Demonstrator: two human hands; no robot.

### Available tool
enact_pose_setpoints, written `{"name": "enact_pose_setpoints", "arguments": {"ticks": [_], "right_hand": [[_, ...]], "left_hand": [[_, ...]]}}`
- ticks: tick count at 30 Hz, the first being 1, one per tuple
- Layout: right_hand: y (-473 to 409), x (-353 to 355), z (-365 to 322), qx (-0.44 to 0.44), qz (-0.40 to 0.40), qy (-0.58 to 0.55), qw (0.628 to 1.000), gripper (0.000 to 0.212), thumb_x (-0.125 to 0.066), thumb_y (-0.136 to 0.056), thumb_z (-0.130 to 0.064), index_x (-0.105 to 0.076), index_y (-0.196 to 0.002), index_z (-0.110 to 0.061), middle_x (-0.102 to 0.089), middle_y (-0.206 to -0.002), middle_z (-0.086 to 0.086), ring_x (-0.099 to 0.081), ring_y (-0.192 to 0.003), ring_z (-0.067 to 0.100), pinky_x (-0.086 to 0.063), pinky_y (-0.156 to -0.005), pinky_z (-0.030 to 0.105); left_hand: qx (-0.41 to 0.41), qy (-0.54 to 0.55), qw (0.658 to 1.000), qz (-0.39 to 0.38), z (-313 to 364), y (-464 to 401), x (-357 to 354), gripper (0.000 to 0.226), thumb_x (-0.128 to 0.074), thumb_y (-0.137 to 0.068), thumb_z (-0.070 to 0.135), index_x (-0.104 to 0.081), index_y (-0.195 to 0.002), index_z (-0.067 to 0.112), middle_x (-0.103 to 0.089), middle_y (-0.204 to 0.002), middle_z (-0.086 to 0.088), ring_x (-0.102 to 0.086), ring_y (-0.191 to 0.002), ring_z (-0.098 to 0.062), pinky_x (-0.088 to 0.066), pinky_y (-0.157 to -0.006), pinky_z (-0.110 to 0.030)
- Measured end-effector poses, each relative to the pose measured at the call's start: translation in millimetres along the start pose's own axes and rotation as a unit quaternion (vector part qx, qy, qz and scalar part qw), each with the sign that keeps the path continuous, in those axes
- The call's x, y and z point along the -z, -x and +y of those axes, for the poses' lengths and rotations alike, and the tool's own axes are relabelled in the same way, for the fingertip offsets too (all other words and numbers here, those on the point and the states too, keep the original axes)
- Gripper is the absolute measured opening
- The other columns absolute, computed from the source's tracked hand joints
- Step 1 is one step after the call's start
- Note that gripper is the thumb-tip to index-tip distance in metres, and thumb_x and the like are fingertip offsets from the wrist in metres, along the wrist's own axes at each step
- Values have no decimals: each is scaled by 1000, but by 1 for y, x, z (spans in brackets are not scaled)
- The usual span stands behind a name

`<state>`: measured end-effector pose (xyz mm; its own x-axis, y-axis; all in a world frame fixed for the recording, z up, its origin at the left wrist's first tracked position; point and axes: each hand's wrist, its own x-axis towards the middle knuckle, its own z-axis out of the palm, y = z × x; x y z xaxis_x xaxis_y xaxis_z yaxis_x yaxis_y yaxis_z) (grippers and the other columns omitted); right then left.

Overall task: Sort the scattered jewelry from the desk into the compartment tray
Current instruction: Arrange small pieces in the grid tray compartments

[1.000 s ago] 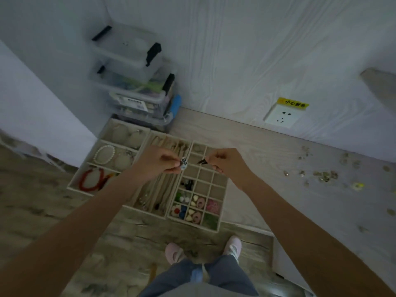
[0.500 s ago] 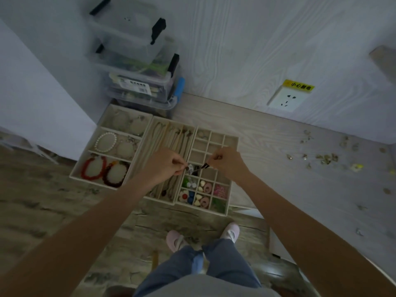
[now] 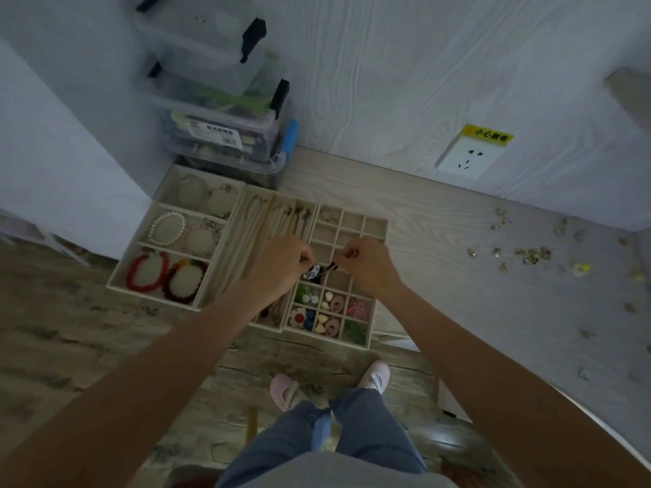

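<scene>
Jewelry (image 3: pixel 528 253) lies scattered on the desk (image 3: pixel 440 241), well right of the compartment tray (image 3: pixel 377 223) at its left end. Stacked plastic boxes (image 3: pixel 218 100) stand behind the tray, clear of the work. Both hands (image 3: pixel 285 262) (image 3: pixel 370 260) hover over the tray's grid, each pinching one end of a small dark piece (image 3: pixel 317 271), probably to lower it into a cell.

Scattered jewelry (image 3: pixel 528 253) looks too small and blurred to identify.

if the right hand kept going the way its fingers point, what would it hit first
Probably the left hand: the right hand points leftward at it, their small dark pieces nearly meeting above the grid tray. Depth is unclear.
</scene>
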<state>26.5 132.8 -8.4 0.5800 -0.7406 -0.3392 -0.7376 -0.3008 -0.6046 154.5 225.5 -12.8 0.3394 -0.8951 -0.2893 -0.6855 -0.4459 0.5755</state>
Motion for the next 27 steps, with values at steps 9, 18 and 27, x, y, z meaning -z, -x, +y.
{"name": "enact_pose_setpoints", "arguments": {"ticks": [9,18,27], "right_hand": [[-1,0,6,-3,-6,-8,1000,22,-60,-86,-12,-68,-83,8,-68,-87,22,-58,-71,28,-31,-49,11],[2,-13,-2,11,-3,-34,999,9,-61,-84,-6,-67,-84,1,-66,-77,14,-55,-70,16,-44,-67,26],[2,-16,-3,21,-2,-5,1000,8,-57,-84,-5,-64,-83,-3,-58,-74,5,-53,-71,15,-32,-53,22]], "left_hand": [[-3,-104,994,-28,10,-1,-10,13,-51,-92,3,-64,-92,3,-60,-103,-11,-59,-83,-22,-47,-74,-26],[-33,-181,983,-11,8,5,-12,9,-55,-92,6,-62,-96,2,-45,-116,-12,-56,-75,-20,-44,-66,-24],[-41,-124,991,1,-3,3,-11,14,-62,-87,11,-61,-100,6,-50,-106,-9,-59,-83,-23,-51,-74,-32]]}}
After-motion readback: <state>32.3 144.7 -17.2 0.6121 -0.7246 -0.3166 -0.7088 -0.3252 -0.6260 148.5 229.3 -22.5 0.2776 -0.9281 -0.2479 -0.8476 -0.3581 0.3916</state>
